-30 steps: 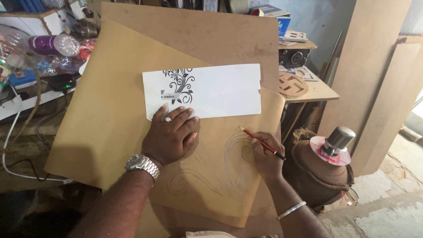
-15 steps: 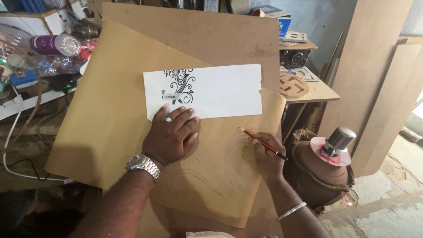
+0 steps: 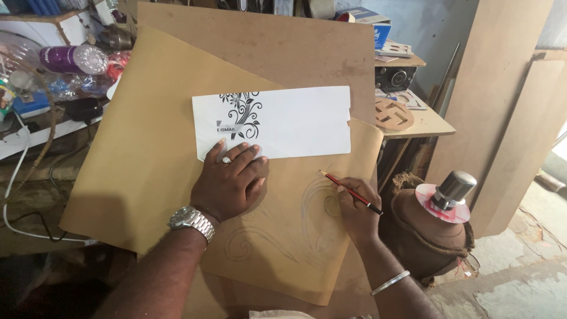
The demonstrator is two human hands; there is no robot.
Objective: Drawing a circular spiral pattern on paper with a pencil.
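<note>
My left hand lies flat, fingers spread, on a tan sheet of board. Its fingertips rest on the lower edge of a white paper printed with a black floral scroll. It wears a ring, and a metal watch sits on the wrist. My right hand grips a red pencil whose tip touches the tan sheet just below the white paper. Faint pencilled scrolls curve across the sheet between my hands.
A larger brown board lies under the sheet. Bottles and clutter fill a shelf at left. A side table with a carved wooden disc stands at right, next to a brown pot with a black cap and leaning boards.
The pencil tip has shifted slightly on the sheet. My left hand stays pressed in the same place.
</note>
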